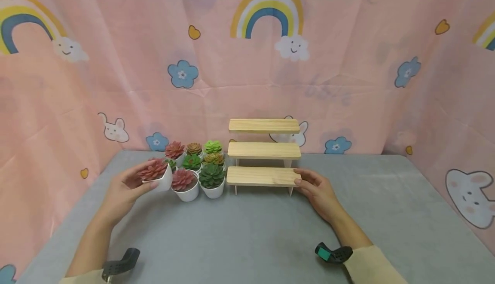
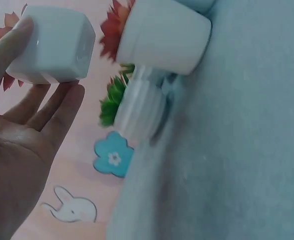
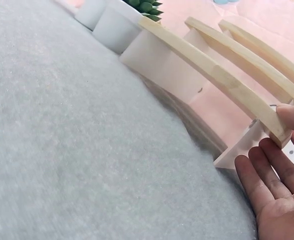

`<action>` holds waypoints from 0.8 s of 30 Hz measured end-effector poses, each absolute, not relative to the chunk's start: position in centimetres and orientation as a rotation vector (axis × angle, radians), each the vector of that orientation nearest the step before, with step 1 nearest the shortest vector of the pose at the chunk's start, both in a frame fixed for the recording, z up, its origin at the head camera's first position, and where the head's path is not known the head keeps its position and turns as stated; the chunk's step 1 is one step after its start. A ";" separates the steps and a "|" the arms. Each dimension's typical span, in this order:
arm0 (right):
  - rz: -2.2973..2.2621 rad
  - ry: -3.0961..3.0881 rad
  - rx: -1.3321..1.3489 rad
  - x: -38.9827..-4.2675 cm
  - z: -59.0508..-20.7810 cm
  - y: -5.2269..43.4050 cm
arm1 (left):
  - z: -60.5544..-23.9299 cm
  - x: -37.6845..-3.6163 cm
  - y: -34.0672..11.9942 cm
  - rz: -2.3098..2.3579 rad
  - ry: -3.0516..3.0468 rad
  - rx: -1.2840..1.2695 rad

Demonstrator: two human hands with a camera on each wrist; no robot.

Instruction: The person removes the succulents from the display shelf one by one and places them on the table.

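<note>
- Holding the red succulent pot [image 1: 157, 175] in the left hand [image 1: 124, 188], lifted just off the counter [image 1: 247, 232] at the left edge of the potted cluster [image 1: 198, 163]; thumb and fingers curling round the white pot wall, as the left wrist view confirms at the square white pot base [image 2: 54, 45].
- Resting the right hand [image 1: 318, 189] against the right end of the lowest step of the wooden stepped stand [image 1: 264, 176]; thumb lying on the board's top edge, fingers [image 3: 266, 175] nearly straight beneath it, not clamping.
- Judging the pot as light and rigid, probably smooth plastic or glazed ware, so likely somewhat slippery; gripping best round the wall below the rim, with a finger under the base for support.
- Avoiding the rosette leaves: appearing artificial and flexible, likely bending or pulling loose under load.
- Judging the stand as light, stiff, unfinished wood, liable to slide on the grey felt-like counter cover when pushed; steadying at the board end, as the right hand is placed, appearing suitable.
- Keeping the pot upright: tilting slightly toward the person at present.
</note>
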State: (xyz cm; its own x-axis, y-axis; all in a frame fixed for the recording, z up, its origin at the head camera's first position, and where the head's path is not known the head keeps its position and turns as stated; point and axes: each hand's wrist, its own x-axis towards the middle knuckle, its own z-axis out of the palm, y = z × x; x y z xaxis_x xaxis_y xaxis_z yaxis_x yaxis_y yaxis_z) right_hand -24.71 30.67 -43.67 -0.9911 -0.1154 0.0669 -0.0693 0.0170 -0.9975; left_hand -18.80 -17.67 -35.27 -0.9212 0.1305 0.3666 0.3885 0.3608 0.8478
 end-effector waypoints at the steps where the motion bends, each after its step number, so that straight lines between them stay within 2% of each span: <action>1: -2.170 2.218 -0.201 -24.7 -43.6 30.7 | -35.5 -18.9 -17.9 -1.582 -2.399 -0.446; 10: -2.181 2.224 -0.214 -24.6 -43.6 30.8 | -36.7 -19.2 -19.4 -1.566 -2.443 -0.308; 24: -2.173 2.243 -0.178 -24.8 -44.0 30.7 | -39.9 -20.1 -20.3 -1.717 -2.375 -0.361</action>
State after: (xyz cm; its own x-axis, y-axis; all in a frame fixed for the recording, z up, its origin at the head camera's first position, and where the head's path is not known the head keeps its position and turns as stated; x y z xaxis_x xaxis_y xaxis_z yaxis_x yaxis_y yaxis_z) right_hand -24.80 30.72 -43.98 -0.9934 -0.0910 0.0697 -0.0726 0.0283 -0.9970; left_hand -20.09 -20.29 -39.92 -0.9527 0.0857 0.2917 0.3039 0.3004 0.9041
